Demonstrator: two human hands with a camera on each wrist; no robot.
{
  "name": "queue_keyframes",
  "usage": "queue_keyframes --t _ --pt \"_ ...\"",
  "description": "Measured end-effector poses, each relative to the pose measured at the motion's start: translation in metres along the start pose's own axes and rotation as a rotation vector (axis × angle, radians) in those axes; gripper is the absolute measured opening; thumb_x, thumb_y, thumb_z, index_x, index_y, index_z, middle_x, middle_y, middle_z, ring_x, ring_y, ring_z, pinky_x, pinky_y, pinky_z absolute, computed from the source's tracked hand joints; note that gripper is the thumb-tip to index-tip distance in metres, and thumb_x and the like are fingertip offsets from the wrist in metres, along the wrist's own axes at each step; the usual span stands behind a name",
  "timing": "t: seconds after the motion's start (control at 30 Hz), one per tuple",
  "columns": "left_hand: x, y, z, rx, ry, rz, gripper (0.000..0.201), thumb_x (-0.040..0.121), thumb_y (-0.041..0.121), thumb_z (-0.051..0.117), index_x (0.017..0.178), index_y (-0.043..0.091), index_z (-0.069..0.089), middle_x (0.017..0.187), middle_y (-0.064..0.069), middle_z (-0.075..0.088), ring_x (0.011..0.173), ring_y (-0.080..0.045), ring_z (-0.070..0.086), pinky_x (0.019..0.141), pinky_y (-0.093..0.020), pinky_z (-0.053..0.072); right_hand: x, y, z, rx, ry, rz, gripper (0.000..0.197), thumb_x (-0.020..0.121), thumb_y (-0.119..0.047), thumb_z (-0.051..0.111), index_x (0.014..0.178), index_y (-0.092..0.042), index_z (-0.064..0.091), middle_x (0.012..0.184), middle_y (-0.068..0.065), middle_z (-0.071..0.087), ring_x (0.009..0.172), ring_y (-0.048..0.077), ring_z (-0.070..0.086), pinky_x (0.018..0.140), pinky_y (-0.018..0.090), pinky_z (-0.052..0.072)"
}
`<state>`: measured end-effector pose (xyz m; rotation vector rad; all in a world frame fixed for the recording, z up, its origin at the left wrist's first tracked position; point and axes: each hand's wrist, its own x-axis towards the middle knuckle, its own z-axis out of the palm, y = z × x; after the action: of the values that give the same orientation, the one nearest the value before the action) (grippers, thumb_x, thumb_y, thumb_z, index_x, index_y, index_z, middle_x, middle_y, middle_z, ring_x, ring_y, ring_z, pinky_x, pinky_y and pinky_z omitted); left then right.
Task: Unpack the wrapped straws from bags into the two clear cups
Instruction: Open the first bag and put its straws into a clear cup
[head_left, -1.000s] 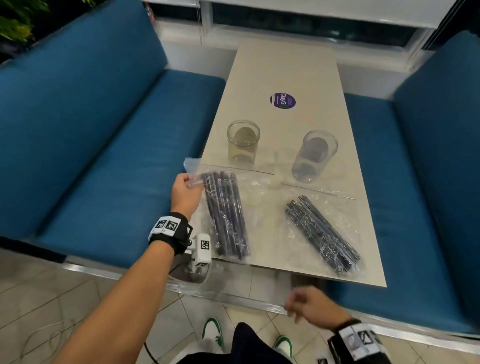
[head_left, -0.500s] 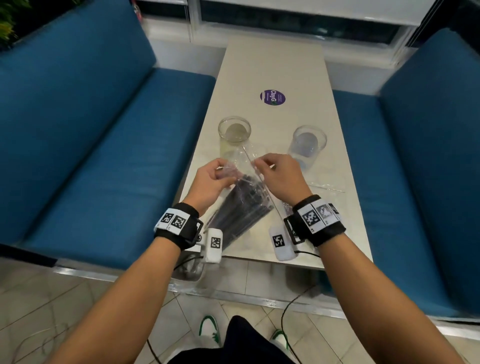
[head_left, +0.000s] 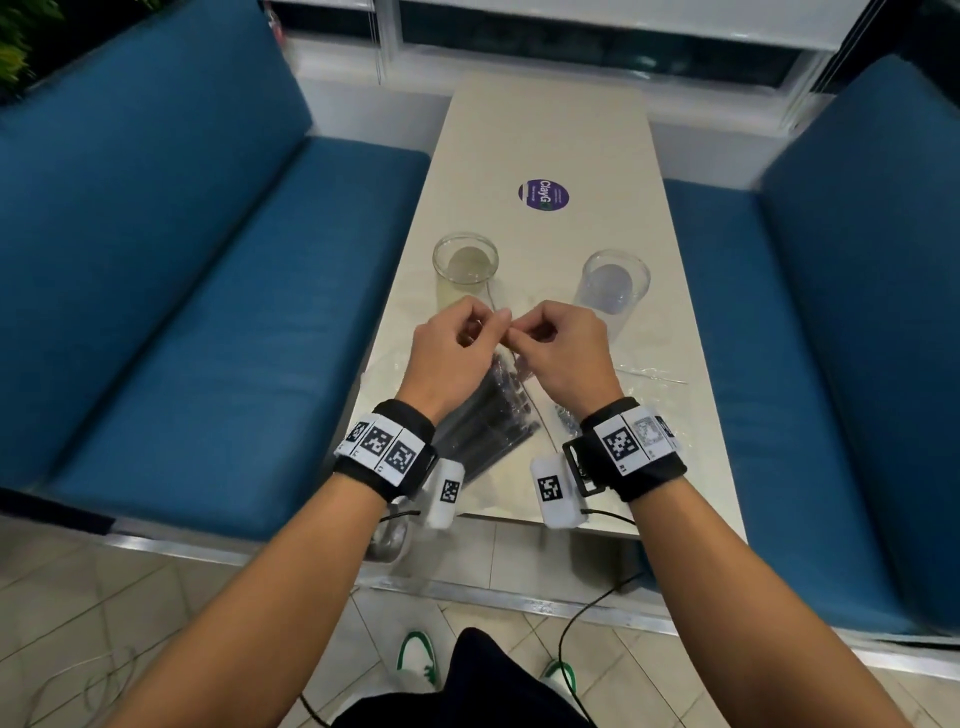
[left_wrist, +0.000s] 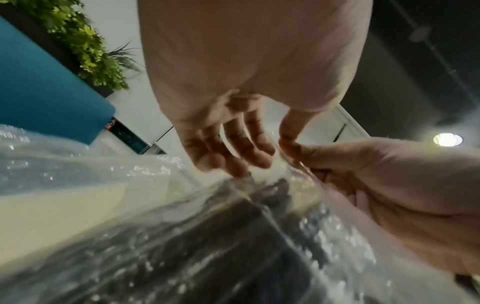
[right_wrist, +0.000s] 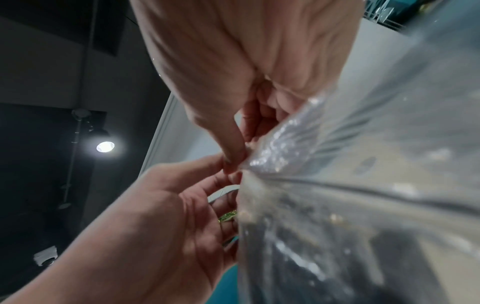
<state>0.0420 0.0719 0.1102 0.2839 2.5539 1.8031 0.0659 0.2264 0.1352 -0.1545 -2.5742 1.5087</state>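
My left hand (head_left: 488, 325) and right hand (head_left: 522, 338) meet above the near half of the table, each pinching the top edge of one clear bag (head_left: 501, 415) of dark wrapped straws. The bag hangs tilted from my fingers toward the table's near edge. In the right wrist view my right thumb and forefinger (right_wrist: 235, 160) nip the bag's (right_wrist: 350, 205) rim. In the left wrist view my left thumb (left_wrist: 289, 133) touches the rim. Two clear cups stand beyond my hands, one left (head_left: 466, 265), one right (head_left: 615, 278). A second bag (head_left: 652, 374) lies mostly hidden under my right wrist.
The beige table (head_left: 545, 130) is narrow, with a round purple sticker (head_left: 543, 195) past the cups. Blue benches flank it on the left (head_left: 182, 312) and right (head_left: 831, 364). Cables hang from my wrist cameras over the table's near edge.
A second ago only my left hand held the bag's corner flat on the table. My right hand has come up, and both hands have closed in on the raised top edge.
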Motion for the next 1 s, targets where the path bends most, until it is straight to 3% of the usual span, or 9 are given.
queue_keyframes --t 0.07,0.2,0.33,0.47,0.6,0.73,0.83,0.9,1.0 --pt "0.001 -0.004 -0.001 -0.127 -0.074 -0.027 0.025 0.103 0.036 0.063 0.082 0.022 0.067 0.071 0.006 0.067 0.067 -0.017 0.059 0.071 -0.037 0.049 0.001 0.002 -0.005 0.002 -0.046 -0.024 0.017 0.087 -0.024 0.085 0.082 -0.011 0.076 0.072 -0.002 0.075 0.066 0.015 0.070 0.069 0.032 0.059" --pt "-0.004 0.002 -0.005 -0.322 -0.166 -0.037 0.027 0.108 0.021 0.055 0.083 0.012 0.060 0.077 -0.013 0.055 0.071 -0.025 0.052 0.069 -0.040 0.044 -0.001 0.002 -0.013 0.138 -0.207 -0.047 0.026 0.092 -0.029 0.080 0.084 -0.007 0.068 0.078 0.013 0.073 0.074 0.033 0.071 0.073 0.053 0.064" --pt "-0.006 0.008 -0.006 -0.388 -0.207 -0.004 0.032 0.106 0.026 0.051 0.097 -0.003 0.060 0.081 -0.017 0.051 0.065 -0.019 0.046 0.064 -0.033 0.042 -0.006 -0.006 -0.006 0.459 -0.294 0.097 0.022 0.104 -0.014 0.062 0.083 -0.009 0.057 0.074 0.010 0.056 0.073 0.027 0.057 0.061 0.038 0.053" --pt "-0.009 0.006 -0.005 -0.462 -0.213 -0.023 0.024 0.106 0.024 0.051 0.087 0.011 0.057 0.071 0.002 0.058 0.065 -0.013 0.045 0.065 -0.029 0.039 -0.009 -0.008 0.006 0.560 -0.226 0.138 0.027 0.104 -0.006 0.054 0.077 -0.011 0.054 0.069 0.007 0.054 0.066 0.024 0.055 0.056 0.033 0.052" --pt "-0.010 0.002 -0.005 -0.504 -0.197 -0.059 0.026 0.106 0.025 0.052 0.081 0.018 0.058 0.075 -0.003 0.063 0.071 -0.021 0.049 0.067 -0.031 0.042 -0.014 -0.011 0.018 0.537 -0.118 0.133 0.024 0.099 -0.010 0.057 0.075 -0.010 0.054 0.064 0.006 0.052 0.064 0.025 0.051 0.062 0.038 0.049" --pt "-0.012 0.003 -0.010 -0.652 -0.204 -0.085 0.031 0.113 0.012 0.042 0.085 0.011 0.055 0.080 -0.004 0.062 0.075 -0.015 0.061 0.074 -0.028 0.053 -0.015 -0.008 0.015 0.553 -0.029 0.203 0.028 0.099 -0.001 0.049 0.073 -0.012 0.050 0.064 0.001 0.052 0.061 0.016 0.053 0.065 0.050 0.056" --pt "-0.013 0.002 -0.010 -0.556 -0.186 -0.047 0.027 0.113 0.013 0.045 0.088 0.009 0.054 0.083 -0.006 0.060 0.074 -0.015 0.063 0.073 -0.031 0.056 -0.017 -0.007 0.010 0.391 -0.060 0.136 0.020 0.097 -0.021 0.057 0.079 -0.012 0.057 0.071 0.002 0.062 0.071 0.023 0.060 0.076 0.061 0.059" --pt "-0.011 0.002 -0.009 -0.509 -0.120 -0.035 0.027 0.112 0.016 0.048 0.087 0.011 0.056 0.081 -0.002 0.062 0.073 -0.016 0.061 0.074 -0.032 0.054 -0.020 -0.006 0.007 0.254 -0.087 0.088 0.020 0.099 -0.035 0.062 0.092 -0.017 0.065 0.085 0.000 0.071 0.078 0.020 0.066 0.077 0.053 0.060" --pt "-0.011 0.004 -0.010 -0.470 -0.014 -0.031 0.029 0.111 0.024 0.054 0.084 0.015 0.060 0.076 0.004 0.062 0.074 -0.017 0.056 0.079 -0.037 0.051 -0.024 -0.003 0.004 0.086 -0.082 0.024 0.014 0.097 -0.030 0.066 0.089 -0.020 0.072 0.087 -0.003 0.075 0.082 0.017 0.071 0.079 0.039 0.060"
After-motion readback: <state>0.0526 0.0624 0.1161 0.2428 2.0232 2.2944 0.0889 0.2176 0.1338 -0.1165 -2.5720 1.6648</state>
